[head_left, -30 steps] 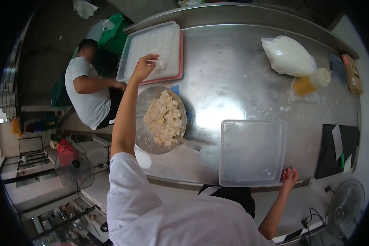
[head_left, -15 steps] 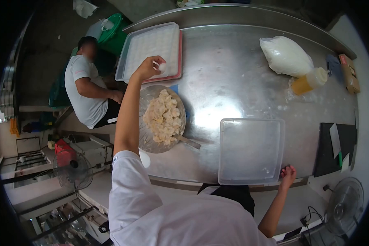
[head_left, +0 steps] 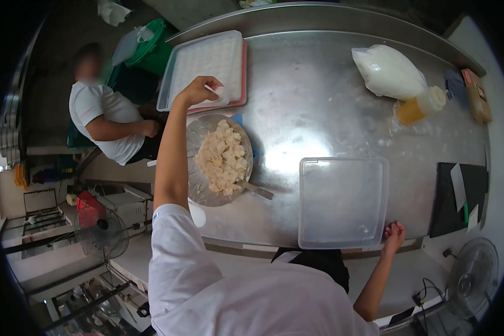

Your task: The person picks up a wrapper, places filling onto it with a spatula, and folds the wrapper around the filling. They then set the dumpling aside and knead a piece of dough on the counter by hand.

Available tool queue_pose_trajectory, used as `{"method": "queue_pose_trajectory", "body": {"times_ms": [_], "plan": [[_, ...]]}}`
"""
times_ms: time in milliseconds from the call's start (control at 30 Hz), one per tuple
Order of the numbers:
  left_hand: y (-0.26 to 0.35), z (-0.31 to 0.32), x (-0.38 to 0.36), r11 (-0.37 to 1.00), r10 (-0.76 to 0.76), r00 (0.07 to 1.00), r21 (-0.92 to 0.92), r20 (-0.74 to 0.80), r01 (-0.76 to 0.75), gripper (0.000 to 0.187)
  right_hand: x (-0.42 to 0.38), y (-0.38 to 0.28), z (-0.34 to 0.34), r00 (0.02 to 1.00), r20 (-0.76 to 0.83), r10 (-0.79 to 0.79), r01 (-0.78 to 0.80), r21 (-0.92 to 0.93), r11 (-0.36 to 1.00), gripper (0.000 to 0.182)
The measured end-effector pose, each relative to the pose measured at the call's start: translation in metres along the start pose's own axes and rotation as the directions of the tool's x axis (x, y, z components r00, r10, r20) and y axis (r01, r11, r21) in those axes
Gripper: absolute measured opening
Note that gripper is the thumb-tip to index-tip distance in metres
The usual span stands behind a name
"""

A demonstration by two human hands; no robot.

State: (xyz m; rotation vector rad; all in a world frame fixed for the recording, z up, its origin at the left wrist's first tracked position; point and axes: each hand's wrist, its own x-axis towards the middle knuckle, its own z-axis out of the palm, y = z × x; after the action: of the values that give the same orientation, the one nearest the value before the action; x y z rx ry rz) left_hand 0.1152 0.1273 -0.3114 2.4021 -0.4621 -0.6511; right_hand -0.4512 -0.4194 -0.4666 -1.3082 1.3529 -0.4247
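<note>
My left hand [head_left: 199,91] reaches over the near right corner of a clear tray [head_left: 176,70] lined with rows of white rounded pieces. Its fingers are pinched on a small white ball [head_left: 219,93]. Just below that arm, a wide metal bowl [head_left: 207,197] holds a lumpy pale mixture [head_left: 223,157], with a flat-handled scoop [head_left: 257,190] stuck into it. Beside the near right corner of a translucent plastic container [head_left: 344,201], my right hand [head_left: 395,237] has loosely bent fingers and nothing visible in them.
A bag of white powder [head_left: 387,71] and a bottle of yellow liquid [head_left: 423,106] stand at the far right. A black board [head_left: 445,201] lies at the right edge. Another person [head_left: 103,112] sits left of the steel table [head_left: 297,84]. A fan [head_left: 473,274] stands lower right.
My left hand stays over the tray, its fingers turned slightly lower with the white ball. The seated person has leaned back to the left. My right hand has barely moved.
</note>
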Motion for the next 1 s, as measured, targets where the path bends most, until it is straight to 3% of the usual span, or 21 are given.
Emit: {"method": "queue_pose_trajectory", "body": {"times_ms": [133,233,400,500,533,567,600,633,700,733,800,867,933,1000], "plan": [[-0.003,0.004,-0.001,0.999,0.035,0.998,0.015,0.049,-0.036,0.041,0.005,0.007,-0.003,1.0,0.016,-0.006,0.005,0.024,1.0,0.024],[0.005,0.007,-0.002,1.0,-0.017,0.999,-0.011,0.05,0.018,0.045,0.007,0.01,-0.005,1.0,0.021,-0.014,0.013,0.029,0.999,0.024],[-0.006,-0.004,0.001,0.951,-0.141,0.989,-0.271,0.053,0.15,0.047,-0.002,-0.002,-0.006,0.998,0.064,-0.005,0.001,0.061,0.998,0.028],[-0.014,-0.007,-0.002,0.982,-0.122,0.988,-0.158,-0.098,0.106,0.044,-0.007,-0.001,-0.01,0.995,0.091,-0.042,0.035,0.078,0.996,0.032],[-0.037,-0.01,0.006,0.999,-0.002,0.972,0.045,-0.236,0.013,0.042,-0.008,0.001,-0.011,0.993,0.084,-0.087,0.08,0.082,0.993,0.033],[-0.051,-0.017,0.016,0.947,0.235,0.913,0.292,-0.334,-0.136,0.039,-0.005,0.013,-0.016,0.985,0.096,-0.146,0.135,0.111,0.985,0.034],[-0.012,-0.011,0.001,0.968,0.182,0.875,0.236,-0.448,-0.081,0.036,-0.016,0.004,-0.014,0.984,0.08,-0.157,0.151,0.073,0.986,0.036],[0.02,-0.004,-0.01,0.963,0.255,0.812,0.216,-0.525,-0.162,0.035,-0.026,-0.004,-0.013,0.985,0.07,-0.155,0.154,0.019,0.988,0.037],[0.093,0.015,-0.042,0.946,0.32,0.691,0.188,-0.648,-0.262,0.033,-0.033,0.001,-0.014,0.953,0.101,-0.284,0.301,-0.284,0.91,0.04],[0.135,0.032,-0.063,0.941,0.327,0.642,0.178,-0.693,-0.287,0.033,-0.04,-0.002,-0.014,0.955,0.084,-0.285,0.297,-0.285,0.911,0.04],[0.199,0.07,-0.1,0.892,0.435,0.578,0.244,-0.69,-0.38,0.03,-0.052,-0.015,-0.015,0.952,0.255,-0.172,0.28,-0.486,0.828,0.037],[0.231,0.123,-0.128,0.86,0.479,0.616,0.194,-0.625,-0.471,0.028,-0.061,-0.027,-0.009,0.943,0.261,-0.206,0.312,-0.479,0.821,0.034],[0.266,0.198,-0.161,0.873,0.463,0.69,0.15,-0.557,-0.465,0.02,-0.056,-0.033,-0.003,0.926,0.28,-0.254,0.361,-0.454,0.815,0.031],[0.274,0.274,-0.184,0.899,0.421,0.864,0.0,-0.275,-0.438,0.029,-0.038,-0.031,0.009,0.889,0.323,-0.326,0.438,-0.384,0.813,0.027]]}}
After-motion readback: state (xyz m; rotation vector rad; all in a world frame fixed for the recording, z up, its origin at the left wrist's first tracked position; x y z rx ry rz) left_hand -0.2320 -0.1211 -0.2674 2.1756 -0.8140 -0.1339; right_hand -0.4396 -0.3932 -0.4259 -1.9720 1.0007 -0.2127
